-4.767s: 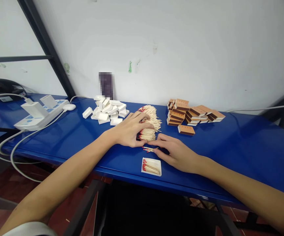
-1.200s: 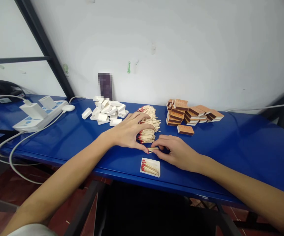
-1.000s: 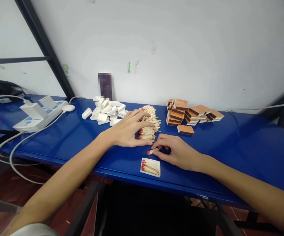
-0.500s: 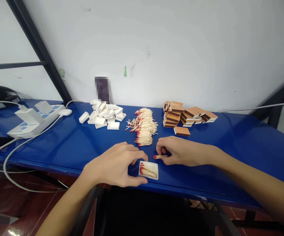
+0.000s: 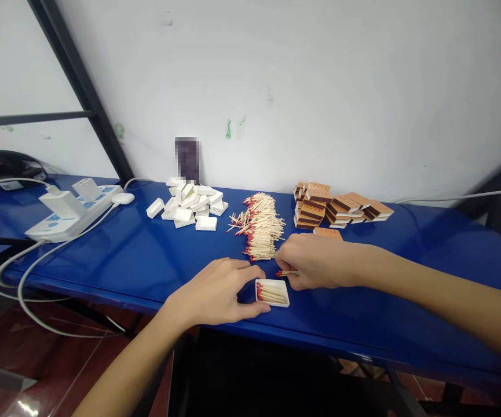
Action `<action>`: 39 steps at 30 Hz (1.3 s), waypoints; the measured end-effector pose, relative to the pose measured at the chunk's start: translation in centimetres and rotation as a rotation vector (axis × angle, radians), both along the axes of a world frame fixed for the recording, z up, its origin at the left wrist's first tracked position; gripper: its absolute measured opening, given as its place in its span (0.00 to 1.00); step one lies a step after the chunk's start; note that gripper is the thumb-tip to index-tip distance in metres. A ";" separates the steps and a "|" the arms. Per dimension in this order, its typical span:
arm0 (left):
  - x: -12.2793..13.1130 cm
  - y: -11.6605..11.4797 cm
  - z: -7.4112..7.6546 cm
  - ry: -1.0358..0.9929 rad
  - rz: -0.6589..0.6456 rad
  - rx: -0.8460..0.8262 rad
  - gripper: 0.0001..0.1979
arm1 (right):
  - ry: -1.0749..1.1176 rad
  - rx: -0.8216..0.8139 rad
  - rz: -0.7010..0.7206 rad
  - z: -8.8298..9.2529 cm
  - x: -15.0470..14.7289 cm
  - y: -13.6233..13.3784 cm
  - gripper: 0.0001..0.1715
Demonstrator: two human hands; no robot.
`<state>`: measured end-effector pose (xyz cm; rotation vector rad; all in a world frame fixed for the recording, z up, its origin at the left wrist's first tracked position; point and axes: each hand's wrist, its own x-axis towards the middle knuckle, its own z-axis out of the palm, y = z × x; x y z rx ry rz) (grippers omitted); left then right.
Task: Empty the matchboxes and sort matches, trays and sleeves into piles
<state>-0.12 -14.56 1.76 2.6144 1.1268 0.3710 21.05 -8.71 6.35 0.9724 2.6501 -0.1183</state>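
A small white matchbox tray (image 5: 285,286) lies on the blue table with red-headed matches (image 5: 271,293) inside, their heads toward the left. My left hand (image 5: 222,292) grips the tray's left end, fingers at the far corner and thumb along the near side. Just beyond its right end, my right hand (image 5: 304,263) pinches a few matches (image 5: 285,273), whose red heads stick out to the left. Their other ends are hidden by the fingers. A big heap of loose matches (image 5: 262,229) spreads out beyond both hands.
White empty-looking trays (image 5: 192,201) are piled at the back left. Printed brown matchbox sleeves (image 5: 320,200) are stacked at the back right, with one box (image 5: 328,233) partly behind my right hand. A power strip (image 5: 59,226) with chargers and white cables occupies the left side.
My left fingers have closed on the tray, which has shifted slightly away from the table's front edge. My right hand's pinched matches are now nearer the tray. The view has shifted a little.
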 end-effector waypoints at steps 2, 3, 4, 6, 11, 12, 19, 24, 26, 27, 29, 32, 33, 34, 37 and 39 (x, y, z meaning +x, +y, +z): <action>0.0 0.0 -0.1 -0.005 0.002 0.009 0.17 | 0.031 -0.014 0.005 -0.1 0.0 0.3 0.04; 0.0 0.0 -0.1 -0.007 0.002 0.013 0.17 | 0.056 -0.023 0.011 -0.1 0.0 0.4 0.04; 0.0 0.0 -0.1 -0.008 0.003 0.015 0.17 | 0.084 -0.032 0.017 -0.1 0.1 0.6 0.04; 0.0 0.0 -0.1 -0.008 0.004 0.015 0.17 | 0.145 -0.047 0.017 0.0 0.3 0.9 0.03; 0.0 0.0 -0.2 -0.008 0.004 0.009 0.17 | 0.285 -0.181 -0.040 1.4 0.4 0.2 0.02; 0.0 0.0 -0.3 -0.006 0.002 0.014 0.18 | 0.301 -0.212 -0.032 1.6 0.2 -0.1 0.01; -0.1 0.0 -0.4 0.005 -0.001 0.032 0.17 | 0.247 -0.237 0.086 0.7 -1.5 -2.1 0.08; -0.1 0.0 -0.3 -0.013 0.001 0.034 0.16 | 0.263 -0.211 0.077 0.3 -1.9 -2.3 0.13; -0.1 0.0 -0.2 -0.015 0.003 0.025 0.17 | 0.304 -0.246 0.068 0.6 -1.6 -2.3 0.11; -0.1 0.0 -0.2 -0.016 0.004 0.022 0.17 | 0.328 -0.261 0.063 0.8 -1.4 -2.3 0.09; -0.1 -0.1 -0.2 -0.021 0.002 0.014 0.17 | 0.367 -0.248 0.030 1.1 -0.5 -2.0 0.07; -0.1 -0.1 -0.3 -0.032 0.002 0.009 0.16 | 0.373 -0.136 -0.054 1.0 1.1 -1.1 0.06; -0.1 -0.1 -0.3 -0.034 0.005 0.010 0.16 | 0.361 -0.103 -0.079 0.7 1.7 -0.7 0.06; -0.1 -0.1 -0.3 -0.034 0.007 0.012 0.16 | 0.344 -0.084 -0.097 0.4 2.2 -0.4 0.07; -0.1 -0.1 -0.2 -0.034 0.010 0.011 0.17 | 0.324 -0.099 -0.108 -0.5 3.0 0.1 0.08; 0.0 -0.1 -0.2 -0.033 0.011 0.009 0.17 | 0.328 -0.134 -0.094 -0.9 3.1 0.0 0.06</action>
